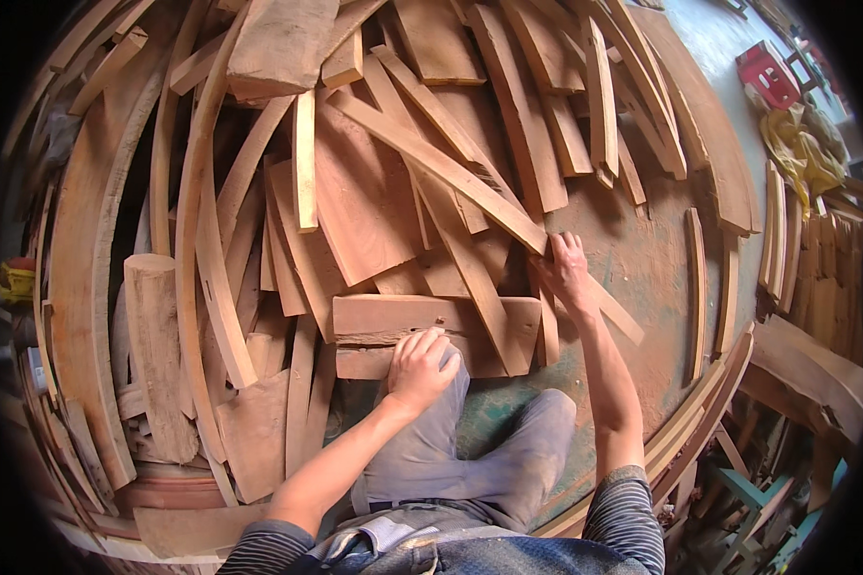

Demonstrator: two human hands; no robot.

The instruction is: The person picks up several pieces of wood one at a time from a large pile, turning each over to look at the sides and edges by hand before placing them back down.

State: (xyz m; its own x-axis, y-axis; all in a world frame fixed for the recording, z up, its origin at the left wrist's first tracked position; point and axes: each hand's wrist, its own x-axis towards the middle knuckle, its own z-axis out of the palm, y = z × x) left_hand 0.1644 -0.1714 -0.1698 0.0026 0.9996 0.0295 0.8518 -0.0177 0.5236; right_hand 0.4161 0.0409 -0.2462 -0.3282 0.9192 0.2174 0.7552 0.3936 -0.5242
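My right hand (pixel 564 271) is closed round the near end of a long, narrow wooden strip (pixel 441 171), which slants up to the left across the pile. Just beyond the hand, another pale strip (pixel 616 311) lies on the dusty green surface. At my bent knee, my left hand (pixel 418 369) has its fingers curled together, overlapping the front of a short, thick board (pixel 374 321) with a dark crack along it. Its fingertips are hidden, so I cannot see whether they grip anything. One strip (pixel 475 287) leans over that board's right part.
Planks and offcuts lie heaped ahead, with a big block (pixel 283 48) at the top. A log-like post (pixel 158 355) and long curved boards (pixel 86 278) line the left. At far right are a red stool (pixel 769 75), a yellow bag (pixel 801 149) and stacked wood (pixel 820 278).
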